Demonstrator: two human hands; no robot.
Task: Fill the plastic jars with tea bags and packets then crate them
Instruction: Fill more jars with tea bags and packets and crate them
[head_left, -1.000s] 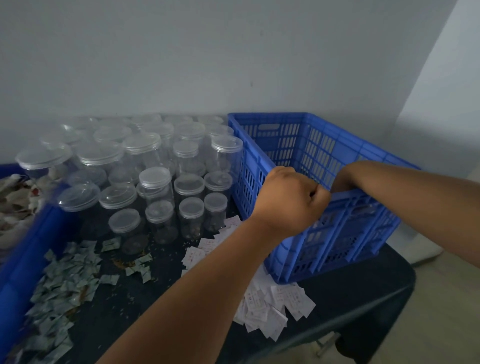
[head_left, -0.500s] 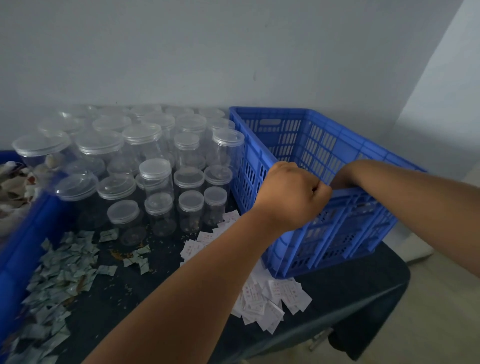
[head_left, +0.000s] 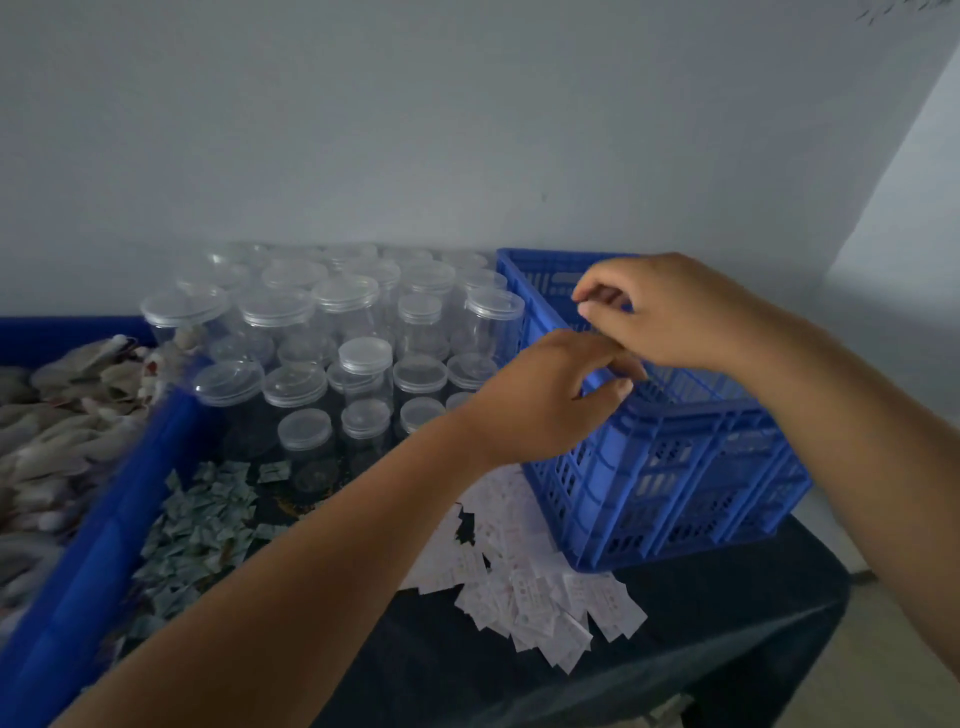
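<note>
Head: left hand (head_left: 540, 395), right hand (head_left: 670, 312) loosely curled, empty, above crate (head_left: 675, 467) on dark table (head_left: 717, 618).

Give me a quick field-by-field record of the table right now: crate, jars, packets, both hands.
crate: blue, right side of the table, inside mostly hidden
jars: clear, lidded, clustered left of the crate
green packets: loose pile in front of the jars
white packets: loose pile at the crate's near corner
bin: blue, far left, holding tea bags
left hand: fingers curled at the crate's near rim, grip unclear
right hand: above the crate, fingers loosely curled, nothing visible in them
</note>
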